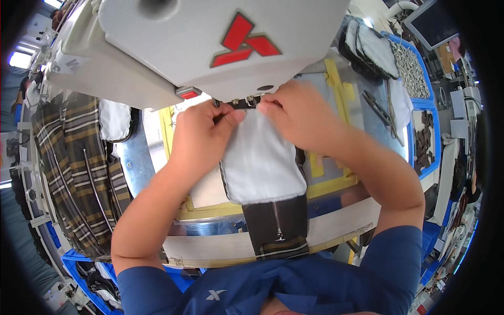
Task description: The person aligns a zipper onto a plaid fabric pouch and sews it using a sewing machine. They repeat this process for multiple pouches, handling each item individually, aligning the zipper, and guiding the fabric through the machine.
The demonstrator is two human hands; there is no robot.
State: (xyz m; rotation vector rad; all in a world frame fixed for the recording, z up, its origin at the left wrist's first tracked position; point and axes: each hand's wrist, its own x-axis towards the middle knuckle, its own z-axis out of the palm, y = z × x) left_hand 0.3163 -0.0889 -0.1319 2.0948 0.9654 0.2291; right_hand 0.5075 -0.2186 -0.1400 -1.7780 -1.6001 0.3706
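A white fabric pocket piece (265, 160) with dark edging lies on the work plate under the white sewing machine head (157, 52). From beneath it, a dark panel with a zipper (274, 220) extends toward me over the table edge. My left hand (205, 128) pinches the left end of a dark strip (242, 104) at the far edge of the white piece. At that strip's right end, my right hand (299, 113) pinches with thumb and fingers. A small metal fitting (251, 100) shows between my hands, close below the machine head, which hides whatever is above it.
Plaid fabric pieces with zippers (79, 178) are stacked at left, beside a white-lined piece (114, 121). On the right are black-handled scissors or snips (379, 109), a blue tray of metal parts (431, 86) and another with brown pieces (437, 157). Yellow tape (210, 212) borders the plate.
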